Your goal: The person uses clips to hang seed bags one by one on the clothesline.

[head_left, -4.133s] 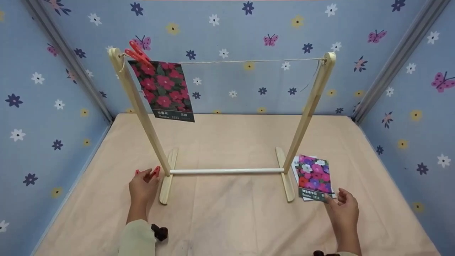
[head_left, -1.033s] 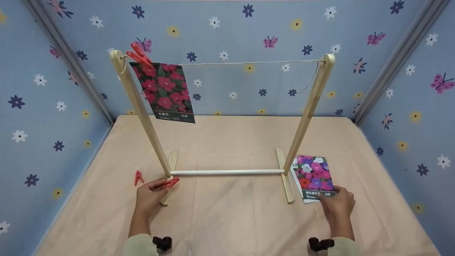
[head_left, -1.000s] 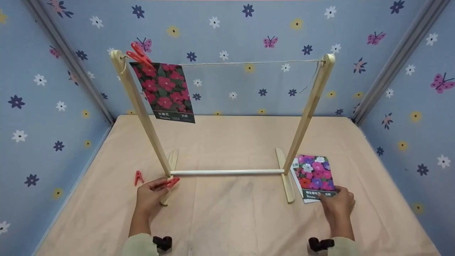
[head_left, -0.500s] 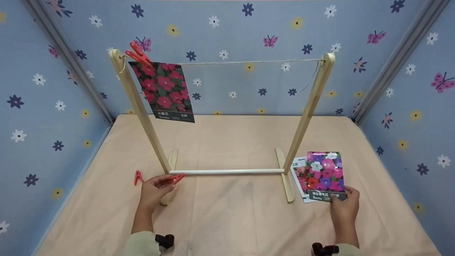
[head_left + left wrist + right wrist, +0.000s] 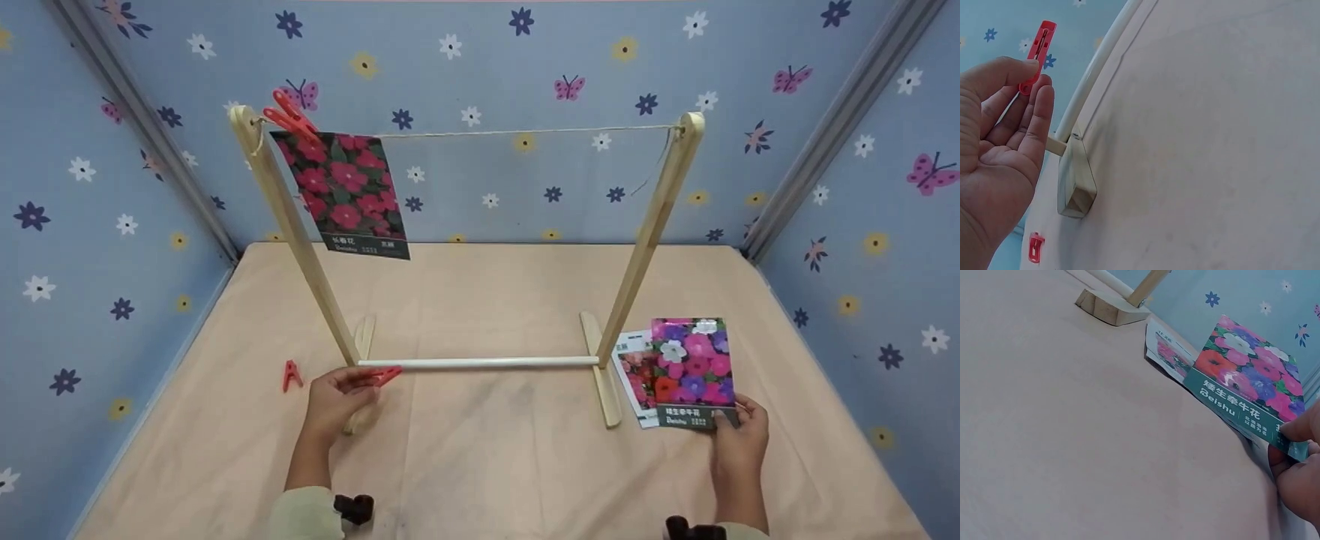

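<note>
My left hand (image 5: 337, 401) pinches a red clothespin (image 5: 1039, 56) between thumb and fingers, near the foot of the stand's left post. At the right, my right hand (image 5: 741, 435) holds a seed packet (image 5: 694, 367) by its lower right corner, thumb on the front. Pink, white and purple flowers cover that packet, with a dark green band below. Partly hidden behind it lies another packet (image 5: 634, 375) with a white border. A packet with red flowers (image 5: 349, 187) hangs from the string (image 5: 525, 133), held by a red clothespin (image 5: 292, 116) at its upper left.
The wooden stand has a left post (image 5: 296, 240), a right post (image 5: 652, 240) and a white crossbar (image 5: 480, 363) low between them. One loose red clothespin (image 5: 292, 375) lies on the cloth left of the stand. Blue flowered panels (image 5: 480, 67) enclose the back and sides.
My right hand has lifted the purple-and-pink packet off the other one and shifted it right. My left hand, having picked up a clothespin, has moved slightly right with it.
</note>
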Motion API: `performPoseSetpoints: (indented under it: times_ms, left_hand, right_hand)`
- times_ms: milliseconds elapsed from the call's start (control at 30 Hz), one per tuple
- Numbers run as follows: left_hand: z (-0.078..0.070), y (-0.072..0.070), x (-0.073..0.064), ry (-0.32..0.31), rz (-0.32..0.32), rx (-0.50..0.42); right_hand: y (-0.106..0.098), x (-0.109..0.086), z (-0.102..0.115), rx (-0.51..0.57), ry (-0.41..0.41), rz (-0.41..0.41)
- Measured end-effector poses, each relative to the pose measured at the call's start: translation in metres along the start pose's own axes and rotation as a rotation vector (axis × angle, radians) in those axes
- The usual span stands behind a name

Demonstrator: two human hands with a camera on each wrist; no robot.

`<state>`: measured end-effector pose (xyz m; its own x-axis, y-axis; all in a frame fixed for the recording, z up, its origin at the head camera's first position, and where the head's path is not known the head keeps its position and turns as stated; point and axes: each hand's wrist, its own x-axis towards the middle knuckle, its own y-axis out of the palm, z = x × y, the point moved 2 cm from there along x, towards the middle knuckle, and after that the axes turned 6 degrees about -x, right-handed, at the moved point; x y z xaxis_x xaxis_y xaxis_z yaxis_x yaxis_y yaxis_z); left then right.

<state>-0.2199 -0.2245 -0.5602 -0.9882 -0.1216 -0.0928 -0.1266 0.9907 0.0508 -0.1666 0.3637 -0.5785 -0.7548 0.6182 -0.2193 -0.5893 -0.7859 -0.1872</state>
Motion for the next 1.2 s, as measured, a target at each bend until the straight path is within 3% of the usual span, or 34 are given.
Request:
performPoseSetpoints:
  times_ms: [133, 300, 500, 767, 1000, 1200]
  left_hand:
    - [-0.003, 0.003, 0.0, 0.016, 0.017, -0.017]
    - [-0.007, 0.006, 0.0, 0.041, 0.033, -0.031]
    - [-0.011, 0.011, -0.003, 0.061, 0.051, -0.02]
    - [-0.016, 0.019, -0.006, 0.047, 0.071, -0.004]
    - [-0.025, 0.024, -0.005, 0.083, 0.107, 0.01]
    - [-0.034, 0.027, -0.007, 0.142, 0.142, -0.035]
  right_hand:
    - [-0.003, -0.001, 0.001, 0.067, 0.004, 0.005]
    - [-0.004, -0.003, 0.002, 0.234, 0.021, 0.021]
    - [-0.003, -0.005, 0.005, 0.33, 0.048, 0.066]
    - [-0.005, -0.014, 0.007, 0.475, 0.096, 0.13]
    - [-0.003, -0.024, 0.012, 0.664, 0.015, 0.182]
    - [0.004, -0.034, 0.027, 0.858, -0.106, 0.366]
